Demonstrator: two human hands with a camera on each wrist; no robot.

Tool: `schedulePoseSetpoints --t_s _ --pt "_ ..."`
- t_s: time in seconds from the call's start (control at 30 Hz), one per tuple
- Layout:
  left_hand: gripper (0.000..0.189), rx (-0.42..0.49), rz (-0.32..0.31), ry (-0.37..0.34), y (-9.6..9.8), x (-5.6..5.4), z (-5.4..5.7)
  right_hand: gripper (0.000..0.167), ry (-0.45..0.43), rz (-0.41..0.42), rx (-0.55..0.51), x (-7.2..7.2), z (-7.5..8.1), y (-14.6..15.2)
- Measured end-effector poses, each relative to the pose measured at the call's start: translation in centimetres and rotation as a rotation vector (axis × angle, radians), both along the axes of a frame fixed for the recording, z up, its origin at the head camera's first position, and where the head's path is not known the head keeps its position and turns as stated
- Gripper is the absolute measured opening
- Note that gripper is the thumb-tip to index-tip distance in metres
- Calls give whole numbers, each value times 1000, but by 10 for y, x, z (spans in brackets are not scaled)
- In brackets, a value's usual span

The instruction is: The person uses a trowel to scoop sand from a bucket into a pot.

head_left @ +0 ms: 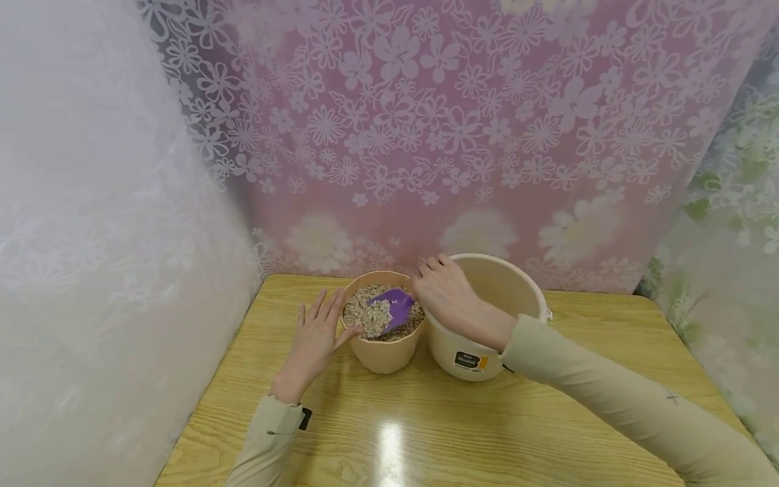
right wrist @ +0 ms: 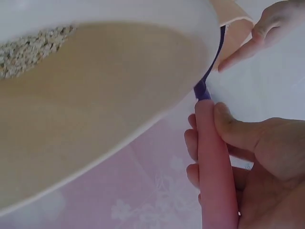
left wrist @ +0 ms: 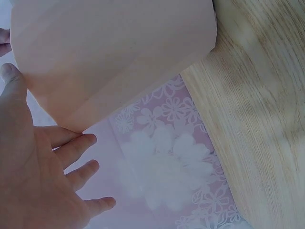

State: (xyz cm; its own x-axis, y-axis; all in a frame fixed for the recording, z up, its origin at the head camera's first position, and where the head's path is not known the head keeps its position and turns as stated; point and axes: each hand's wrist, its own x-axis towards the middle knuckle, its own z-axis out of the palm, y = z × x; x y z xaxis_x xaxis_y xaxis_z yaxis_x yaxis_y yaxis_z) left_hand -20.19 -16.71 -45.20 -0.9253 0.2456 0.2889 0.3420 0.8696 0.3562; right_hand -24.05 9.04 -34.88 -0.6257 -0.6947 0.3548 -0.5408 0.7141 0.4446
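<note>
Wooden table [head_left: 328, 433]: left fingers [left wrist: 83, 175] splay against a pot [head_left: 386, 355] — right fingers [right wrist: 191, 143] clasp a scoop handle [right wrist: 215, 162], hidden from above.

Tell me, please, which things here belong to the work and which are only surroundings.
Likely in use:
purple scoop, held by right hand
peach pot of granules, touched by left hand
cream bucket, holding granules

Surroundings:
wooden table
flowered backdrop

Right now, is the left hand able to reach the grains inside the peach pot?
Probably yes. The left hand is at the rim of the peach pot, whose top is open, though the purple scoop covers some of the grains.
</note>
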Motion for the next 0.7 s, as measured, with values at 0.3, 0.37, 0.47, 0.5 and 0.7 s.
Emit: schedulePoseSetpoints --t_s 0.3,0.37,0.47,0.5,0.7 --pt "84 18 -3 -7 0 -1 0 17 183 35 155 -1 11 9" --pt "84 10 -2 -4 0 -1 -1 11 250 50 184 -2 13 11" --pt "85 8 -5 1 0 -1 0 3 319 57 173 -2 18 16" --pt "85 6 -5 -1 0 -1 0 4 316 52 148 -2 20 18" --pt "84 -7 3 -13 1 -1 0 21 4 -17 -159 1 27 35"
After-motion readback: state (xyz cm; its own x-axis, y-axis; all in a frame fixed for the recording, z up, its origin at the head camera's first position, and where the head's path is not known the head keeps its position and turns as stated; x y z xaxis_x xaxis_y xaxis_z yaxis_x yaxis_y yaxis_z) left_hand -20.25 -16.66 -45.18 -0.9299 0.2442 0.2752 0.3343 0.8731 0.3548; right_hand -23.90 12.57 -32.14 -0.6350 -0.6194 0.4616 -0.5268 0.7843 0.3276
